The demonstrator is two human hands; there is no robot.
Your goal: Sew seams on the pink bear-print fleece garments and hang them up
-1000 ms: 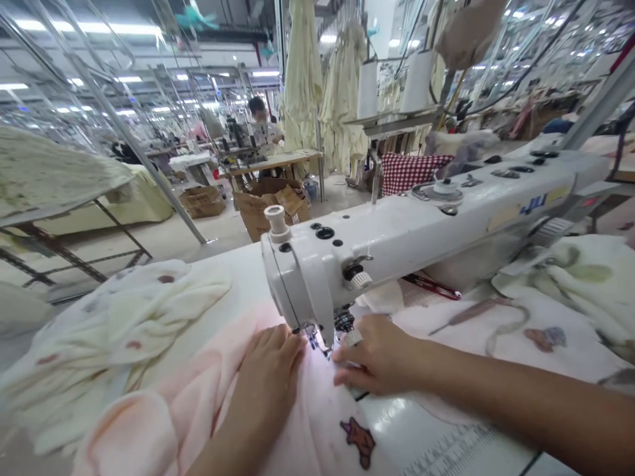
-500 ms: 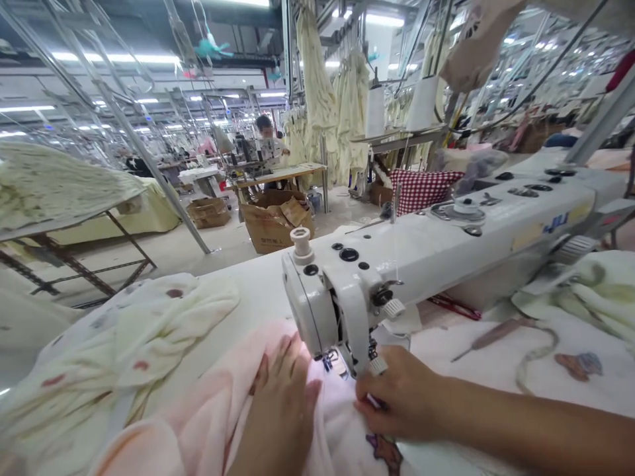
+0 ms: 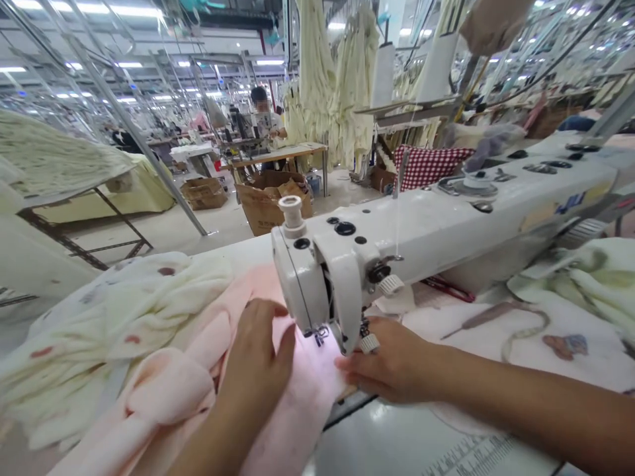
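Uneven pulling by the half-open, ungripping left hand (image 3: 258, 350) and right hand (image 3: 389, 360), grip unclear, could pucker pink cloth (image 3: 292, 423) toward the far edge of the bench (image 3: 245, 252).

Pink cloth (image 3: 297, 416) partly below frame

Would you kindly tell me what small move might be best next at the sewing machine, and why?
I would probably use the left hand to smooth the pink cloth beside the presser foot: the cloth is bunched into thick folds on the left, while the right hand is near its right edge, below the machine head.
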